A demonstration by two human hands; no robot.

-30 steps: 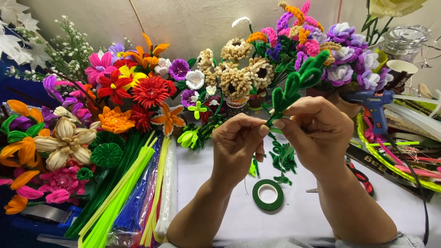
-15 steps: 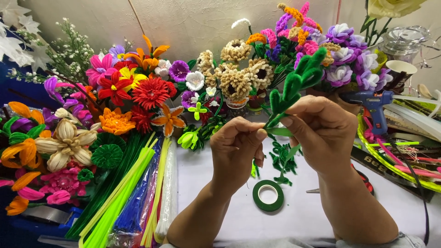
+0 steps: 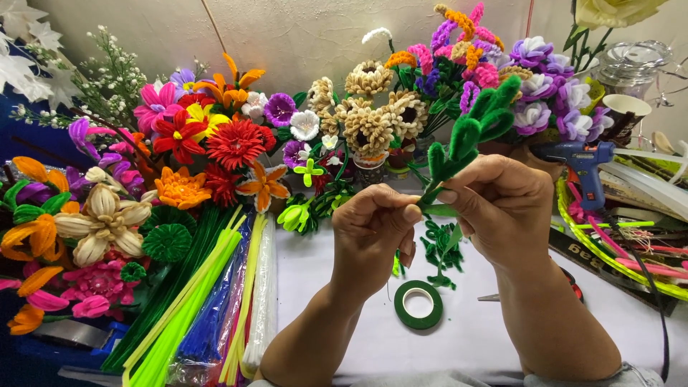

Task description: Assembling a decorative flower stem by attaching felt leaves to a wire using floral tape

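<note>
As both hands (image 3: 437, 215) pinch, leaf sprig (image 3: 469, 136) rises (green).

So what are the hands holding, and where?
Both hands, left hand and right hand, pinch a green pipe-cleaner leaf sprig at the bottom of its stem.

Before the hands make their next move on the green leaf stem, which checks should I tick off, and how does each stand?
1. Left hand pinches the stem base: ok.
2. Right hand grips the green leaf stem: ok.
3. Leaves upright, clear of the flower bunches behind: ok.
4. Green tape roll lies flat on the white table, between the forearms: ok.
5. Tape wrapped on the stem: cannot tell, fingers cover it.
6. Glue gun stands apart from both hands: ok.
</note>
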